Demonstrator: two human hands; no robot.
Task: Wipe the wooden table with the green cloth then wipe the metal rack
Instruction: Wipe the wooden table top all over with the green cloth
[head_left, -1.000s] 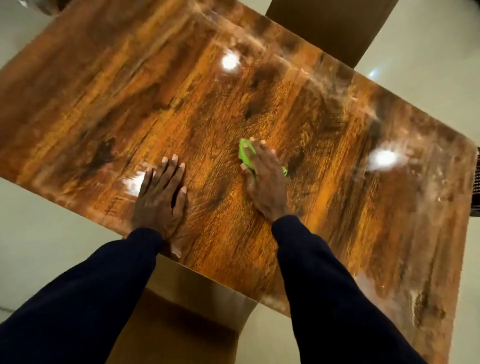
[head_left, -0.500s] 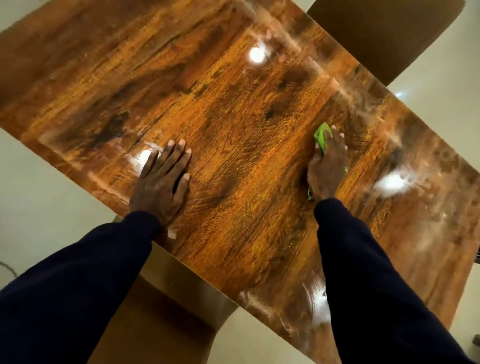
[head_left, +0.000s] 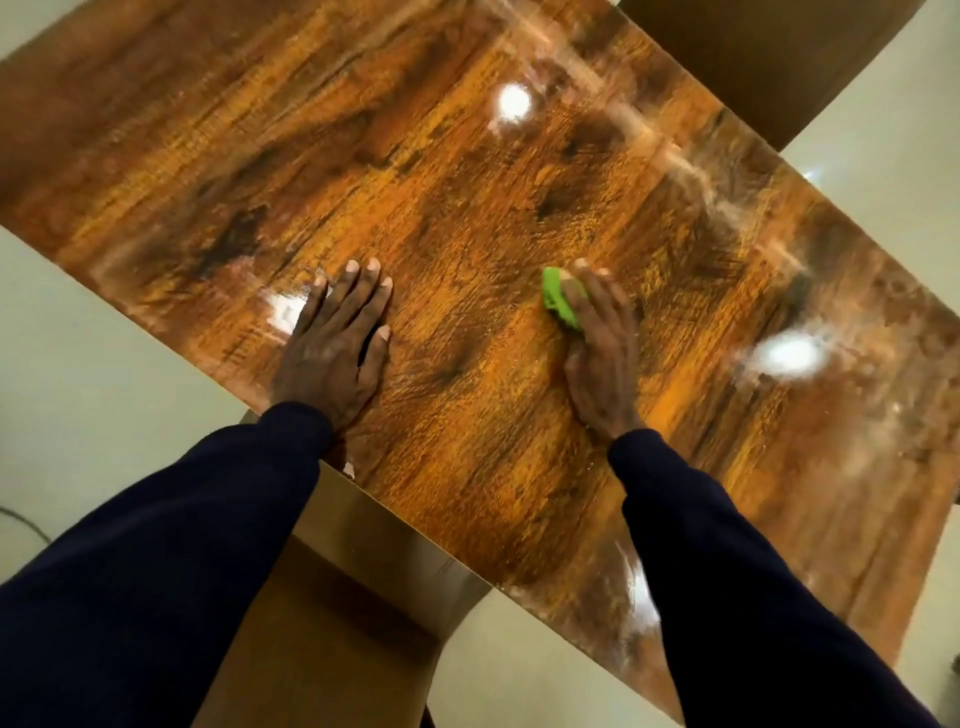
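The glossy wooden table fills most of the head view, its grain orange and dark brown. My right hand lies flat on the green cloth and presses it onto the tabletop near the middle; only the cloth's left edge shows past my fingers. My left hand rests flat on the table close to the near edge, fingers straight and spread, holding nothing. No metal rack shows in this view.
The table's brown base stands under the near edge between my arms. Another brown piece shows beyond the far edge at top right. Pale floor surrounds the table. Smears and light reflections mark the right part of the top.
My right hand went right with the cloth, then came back left toward the table's middle. My left hand stayed planted near the edge.
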